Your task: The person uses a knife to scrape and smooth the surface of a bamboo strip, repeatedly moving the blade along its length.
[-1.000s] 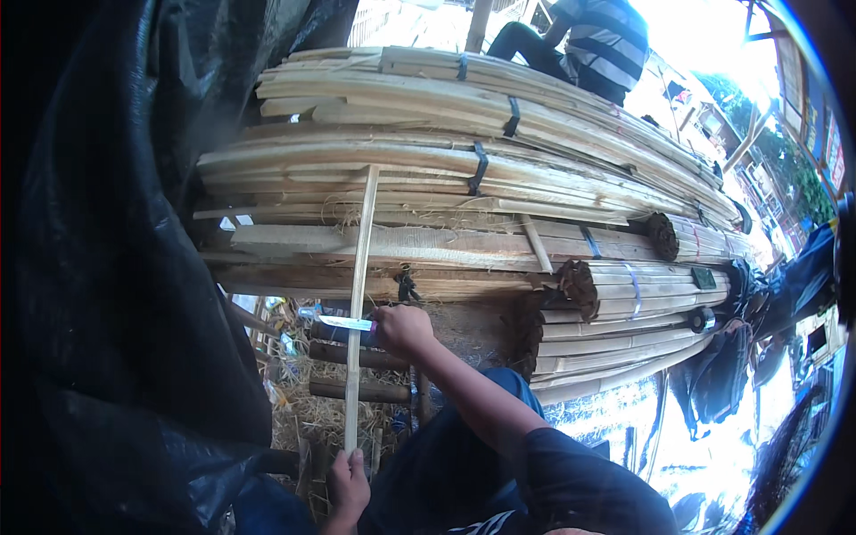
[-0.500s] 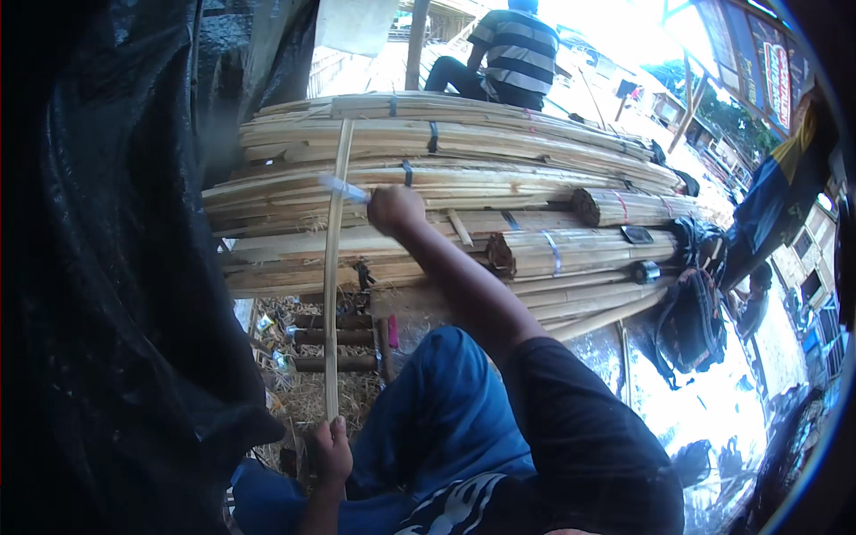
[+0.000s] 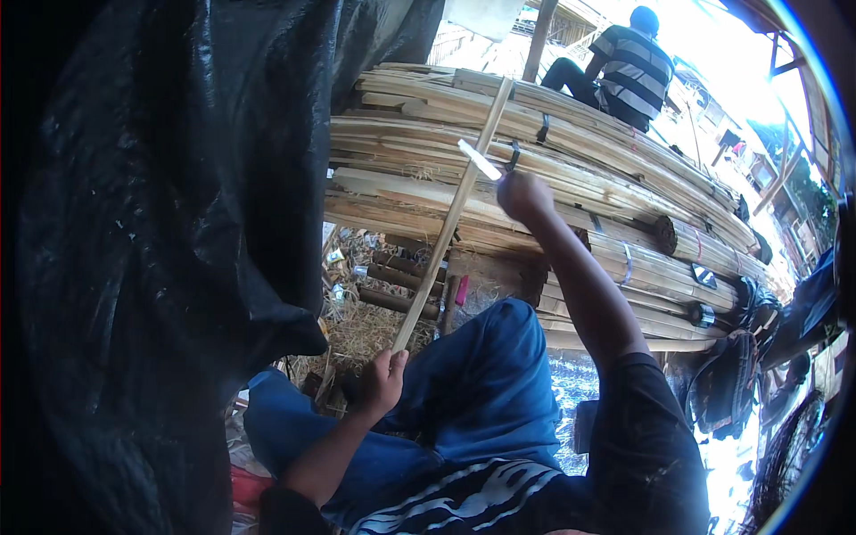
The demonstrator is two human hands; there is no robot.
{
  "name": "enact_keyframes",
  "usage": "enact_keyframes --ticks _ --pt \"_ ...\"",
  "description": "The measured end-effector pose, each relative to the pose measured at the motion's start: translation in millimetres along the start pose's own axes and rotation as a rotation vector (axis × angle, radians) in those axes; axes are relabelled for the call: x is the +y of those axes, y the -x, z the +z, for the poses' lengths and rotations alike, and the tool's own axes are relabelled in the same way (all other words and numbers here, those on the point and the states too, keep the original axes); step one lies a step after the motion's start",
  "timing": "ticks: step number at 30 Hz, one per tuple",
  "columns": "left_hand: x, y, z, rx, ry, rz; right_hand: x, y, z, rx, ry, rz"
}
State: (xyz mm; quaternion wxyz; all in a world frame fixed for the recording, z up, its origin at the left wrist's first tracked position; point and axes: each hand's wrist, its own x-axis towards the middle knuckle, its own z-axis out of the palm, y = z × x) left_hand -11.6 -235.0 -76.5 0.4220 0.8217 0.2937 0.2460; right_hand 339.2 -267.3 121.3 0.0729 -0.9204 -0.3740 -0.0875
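My left hand [image 3: 382, 385] is closed round the lower end of a long, narrow strip of split wood or bamboo [image 3: 446, 227], just above my lap. From there the strip slants up and away to the right, in front of stacked bundles. My right hand [image 3: 526, 196], a fist on an outstretched arm, grips a knife; its handle is hidden in the fingers. The bright knife blade [image 3: 480, 160] points up and left and crosses the strip not far below its far end. Whether the edge touches the wood I cannot tell.
Tied bundles of pale slats [image 3: 419, 134] lie across the space ahead. On them rest a phone [image 3: 703, 275] and a tape roll [image 3: 703, 314]. A black tarp [image 3: 160, 223] hangs at left. Beyond the bundles sits a person in a striped shirt [image 3: 633, 71]. Shavings [image 3: 357, 312] litter the ground.
The view has swung, moving the scene rightward. The strip has gone from nearly upright to a rightward slant, and my left hand is higher. The blade still crosses the strip near its far end.
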Motion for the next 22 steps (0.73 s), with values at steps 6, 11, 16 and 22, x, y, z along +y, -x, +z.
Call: enact_keyframes --ticks 6,11,16,22 --pt "-18.2 9.2 -11.2 0.063 -0.027 -0.04 -56.3 26.2 9.4 -0.147 0.101 -0.27" --pt "11.6 -3.4 1.4 -0.005 0.006 0.003 14.2 -2.6 18.8 -0.159 0.245 -0.355" --pt "-18.3 -8.1 8.0 -0.093 -0.015 -0.137 28.7 23.9 54.4 -0.043 -0.135 -0.067" --pt "-103.7 -37.4 54.8 -0.173 0.153 -0.106 98.7 161.8 133.5 -0.272 -0.25 -0.036"
